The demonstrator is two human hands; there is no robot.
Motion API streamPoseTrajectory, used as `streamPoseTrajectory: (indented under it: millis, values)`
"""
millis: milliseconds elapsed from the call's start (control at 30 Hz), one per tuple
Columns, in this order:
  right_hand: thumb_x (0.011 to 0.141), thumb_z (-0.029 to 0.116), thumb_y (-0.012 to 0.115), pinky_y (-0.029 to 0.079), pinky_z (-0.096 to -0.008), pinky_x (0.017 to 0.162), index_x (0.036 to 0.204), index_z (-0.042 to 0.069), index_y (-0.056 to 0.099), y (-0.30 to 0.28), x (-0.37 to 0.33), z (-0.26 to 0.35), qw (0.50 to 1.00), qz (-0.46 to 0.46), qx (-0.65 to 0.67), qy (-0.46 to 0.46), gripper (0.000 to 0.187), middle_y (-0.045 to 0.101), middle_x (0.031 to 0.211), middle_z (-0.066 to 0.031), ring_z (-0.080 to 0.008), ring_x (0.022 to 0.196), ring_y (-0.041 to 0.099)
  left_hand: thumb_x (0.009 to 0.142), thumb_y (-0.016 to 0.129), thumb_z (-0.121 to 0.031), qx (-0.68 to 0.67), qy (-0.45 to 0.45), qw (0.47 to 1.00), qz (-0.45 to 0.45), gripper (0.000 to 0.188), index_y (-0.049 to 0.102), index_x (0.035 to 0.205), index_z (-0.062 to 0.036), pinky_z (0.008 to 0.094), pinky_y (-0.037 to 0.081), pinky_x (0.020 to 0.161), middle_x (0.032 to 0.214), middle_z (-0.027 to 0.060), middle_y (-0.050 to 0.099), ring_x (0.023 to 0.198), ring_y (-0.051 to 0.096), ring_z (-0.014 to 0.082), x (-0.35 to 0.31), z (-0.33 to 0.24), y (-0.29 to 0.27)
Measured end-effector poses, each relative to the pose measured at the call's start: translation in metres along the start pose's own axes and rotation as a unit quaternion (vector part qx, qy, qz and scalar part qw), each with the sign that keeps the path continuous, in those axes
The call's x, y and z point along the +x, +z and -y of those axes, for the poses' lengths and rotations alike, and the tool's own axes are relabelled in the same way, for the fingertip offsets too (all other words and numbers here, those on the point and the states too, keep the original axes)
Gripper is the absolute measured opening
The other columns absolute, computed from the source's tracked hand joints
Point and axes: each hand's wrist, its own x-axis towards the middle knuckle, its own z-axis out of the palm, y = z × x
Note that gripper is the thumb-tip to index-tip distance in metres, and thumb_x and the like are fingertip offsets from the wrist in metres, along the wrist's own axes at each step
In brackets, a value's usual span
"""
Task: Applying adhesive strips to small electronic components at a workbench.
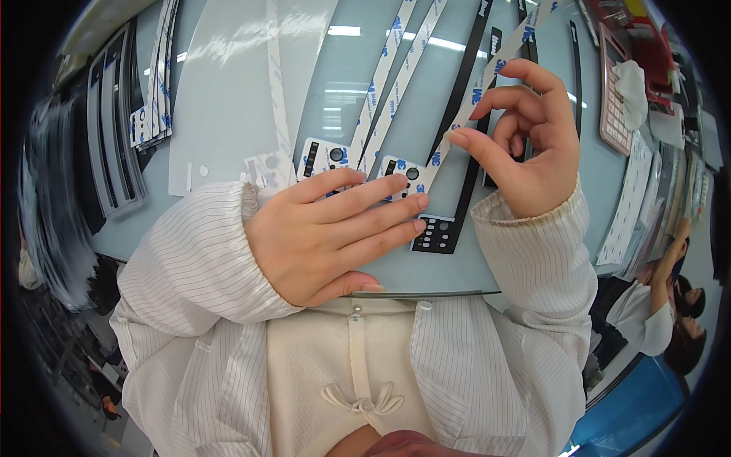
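My left hand (335,232) lies flat with its fingers stretched out, the fingertips over the wide lower ends of the adhesive-backed strips. Under and beside those fingers shows a white wide end (335,154) with cut-outs. My right hand (537,145) is closed in a pinch, thumb and forefinger at the edge of a long white-backed adhesive strip (487,82) with blue print. That strip slants up to the right from its perforated end near my left fingertips. A black strip end (438,234) with small square holes lies just right of my left fingers.
A translucent sheet (228,91) covers the table's left part. Farther left are stacked white strips (158,84) and dark strips in clear film (114,129). At right lie a pink calculator (614,99) and crumpled white tissue (630,91). Other people (647,316) sit beyond the right edge.
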Motion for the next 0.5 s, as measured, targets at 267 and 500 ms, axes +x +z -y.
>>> streamPoseTrajectory:
  millis: [267,500]
  values:
    - [0.072,-0.002,0.083,0.027,-0.0138,0.052,0.124,0.005,0.046,0.0058,0.0006,-0.0029,1.0,-0.009,-0.007,0.02,0.064,0.068,0.083,-0.0016,0.0024,0.054,0.04,0.092,0.055,-0.045,-0.014,-0.006,1.0,0.008,0.061,0.05,0.14,-0.0076,0.045,0.029,0.117,0.15,0.0094,0.046,0.141,0.041,0.0257,0.0005,-0.0013,0.0001]
    - [0.074,-0.001,0.083,0.027,-0.0141,0.052,0.123,0.005,0.046,0.0054,0.0007,-0.0026,0.999,-0.004,-0.025,0.023,0.063,0.068,0.083,-0.002,0.0019,0.054,0.039,0.094,0.053,-0.047,-0.016,-0.006,1.0,0.006,0.06,0.051,0.139,-0.0075,0.0469,0.028,0.117,0.15,0.0093,0.046,0.141,0.041,0.0256,0.0015,-0.0012,0.0018]
